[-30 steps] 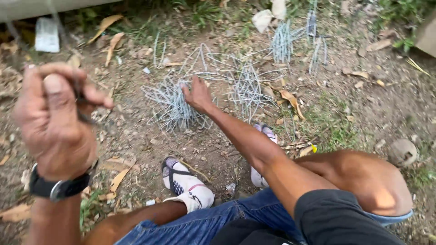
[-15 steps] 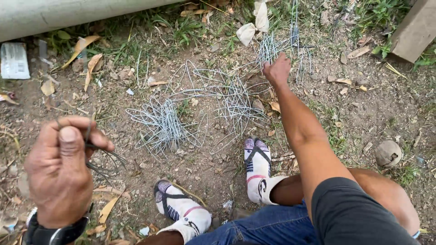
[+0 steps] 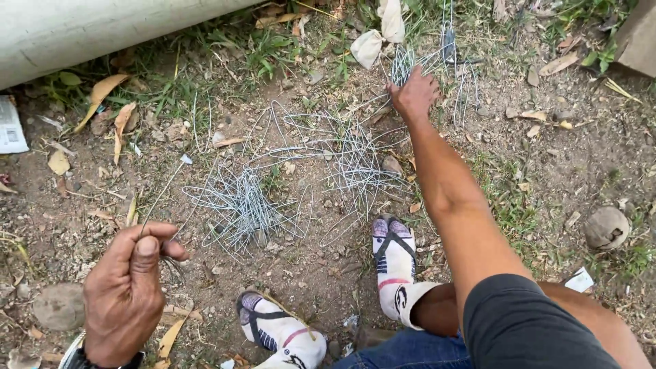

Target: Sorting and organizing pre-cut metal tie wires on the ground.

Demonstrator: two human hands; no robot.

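Now, taken hand by hand:

Left hand [image 3: 130, 290]: raised close to the camera, fingers curled shut around a thin strand of wire [image 3: 154, 205] that runs up and away from the fist; a dark watch strap shows at the wrist.

Right hand [image 3: 413, 96]: stretched far forward at arm's length, fingers closing down onto the far bundle of bent wire pieces [image 3: 427, 65]; whether it already grips a piece or only touches the bundle cannot be told, since the fingertips are hidden among the wires.

Far bundle: directly under and just beyond the right hand, its wires standing mostly along the line of the arm, pointing away from the person.

Middle wire heap [image 3: 342, 154]: below the right forearm's left side, between the two hands, loops lying flat on the dirt.

Near wire heap [image 3: 239, 205]: just ahead and right of the left fist, strands fanned out, long axes running roughly toward the left hand.

Nearer hand: the right is on the far bundle; the left is closer to the near heap but apart from it.

Around them: two feet in white socks and sandals [image 3: 393, 263] below the right arm, a pale pipe [image 3: 82, 34] beyond the left hand, a crumpled white scrap [image 3: 379, 34] just left of the right hand.
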